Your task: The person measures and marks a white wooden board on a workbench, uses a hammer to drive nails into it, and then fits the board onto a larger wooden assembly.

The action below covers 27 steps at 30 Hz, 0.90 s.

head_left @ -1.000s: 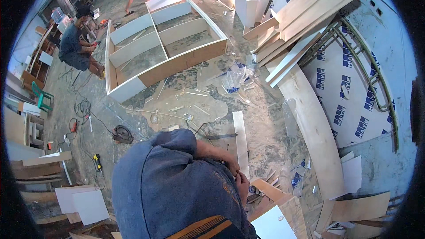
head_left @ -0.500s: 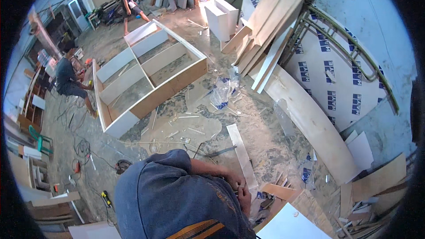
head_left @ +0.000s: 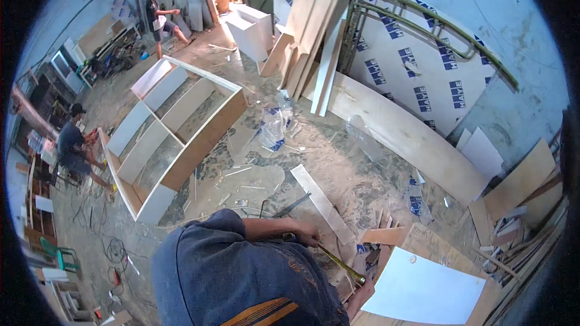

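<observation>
A thin yellow tape measure (head_left: 341, 264) is drawn out on a slant between my two hands. My left hand (head_left: 307, 233) is closed at its upper end, with a small dark object by the wrist that I cannot make out. Lower down, my right hand (head_left: 361, 294) grips the other end, beside the left edge of a white board (head_left: 429, 287). That board lies on a larger wooden panel (head_left: 432, 241). Just beyond my left hand a long pale strip of wood (head_left: 323, 204) rests on the floor.
A large open cabinet frame (head_left: 202, 130) lies at the left. Behind it one person (head_left: 72, 145) sits and another (head_left: 160, 18) stands. Long planks (head_left: 314, 24) lean at the back; offcuts (head_left: 507, 229) pile up at right. Plastic wrap (head_left: 275, 130) and cables (head_left: 115, 250) litter the floor.
My hands were close together and have moved apart, the right one down toward the white board. The tape now shows between them. The view has swung to the right.
</observation>
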Each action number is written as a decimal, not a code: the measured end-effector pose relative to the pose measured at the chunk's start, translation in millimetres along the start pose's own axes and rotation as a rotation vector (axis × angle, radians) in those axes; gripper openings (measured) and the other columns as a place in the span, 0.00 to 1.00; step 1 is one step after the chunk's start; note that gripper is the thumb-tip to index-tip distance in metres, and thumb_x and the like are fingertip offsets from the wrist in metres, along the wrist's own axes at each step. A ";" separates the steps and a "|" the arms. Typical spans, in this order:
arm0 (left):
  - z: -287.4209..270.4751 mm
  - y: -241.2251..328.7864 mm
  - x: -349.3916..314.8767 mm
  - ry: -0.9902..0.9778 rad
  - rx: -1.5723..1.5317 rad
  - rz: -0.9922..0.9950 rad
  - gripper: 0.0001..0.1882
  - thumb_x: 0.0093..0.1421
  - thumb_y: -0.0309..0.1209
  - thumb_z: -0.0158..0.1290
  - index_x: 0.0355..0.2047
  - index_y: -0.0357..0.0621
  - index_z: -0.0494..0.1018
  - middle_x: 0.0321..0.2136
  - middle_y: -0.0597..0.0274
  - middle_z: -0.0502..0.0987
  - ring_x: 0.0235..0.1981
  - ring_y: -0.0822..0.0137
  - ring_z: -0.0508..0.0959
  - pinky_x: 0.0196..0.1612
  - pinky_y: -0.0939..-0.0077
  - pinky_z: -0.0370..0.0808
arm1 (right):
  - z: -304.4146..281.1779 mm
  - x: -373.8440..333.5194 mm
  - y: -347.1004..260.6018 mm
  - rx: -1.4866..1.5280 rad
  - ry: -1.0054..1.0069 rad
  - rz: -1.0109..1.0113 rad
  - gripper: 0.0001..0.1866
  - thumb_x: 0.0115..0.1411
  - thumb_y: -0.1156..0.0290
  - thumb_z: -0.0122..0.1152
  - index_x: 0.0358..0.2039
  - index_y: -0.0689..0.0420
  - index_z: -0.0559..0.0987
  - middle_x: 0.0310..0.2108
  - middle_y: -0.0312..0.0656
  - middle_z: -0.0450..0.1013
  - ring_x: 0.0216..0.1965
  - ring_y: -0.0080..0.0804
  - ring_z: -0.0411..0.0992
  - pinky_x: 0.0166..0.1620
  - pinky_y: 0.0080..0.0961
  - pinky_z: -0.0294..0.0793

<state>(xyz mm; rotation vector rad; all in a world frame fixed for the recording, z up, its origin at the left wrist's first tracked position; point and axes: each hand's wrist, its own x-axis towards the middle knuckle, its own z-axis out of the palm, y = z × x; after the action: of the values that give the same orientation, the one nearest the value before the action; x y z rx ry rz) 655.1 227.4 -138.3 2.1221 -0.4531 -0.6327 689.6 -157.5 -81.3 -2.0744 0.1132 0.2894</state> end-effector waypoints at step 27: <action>-34.0 73.8 6.9 -0.077 -0.130 -0.016 0.25 0.68 0.46 0.42 0.34 0.34 0.78 0.29 0.42 0.80 0.32 0.46 0.80 0.40 0.50 0.73 | 117.3 3.1 -81.3 0.220 -0.528 -0.056 0.15 0.67 0.63 0.57 0.42 0.63 0.79 0.32 0.42 0.79 0.32 0.30 0.77 0.36 0.27 0.76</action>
<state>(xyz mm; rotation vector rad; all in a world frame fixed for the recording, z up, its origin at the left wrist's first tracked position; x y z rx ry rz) 673.8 203.3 -62.7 1.9860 -0.4258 -0.7356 690.3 -15.3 -69.1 -1.7208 -0.2231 0.7442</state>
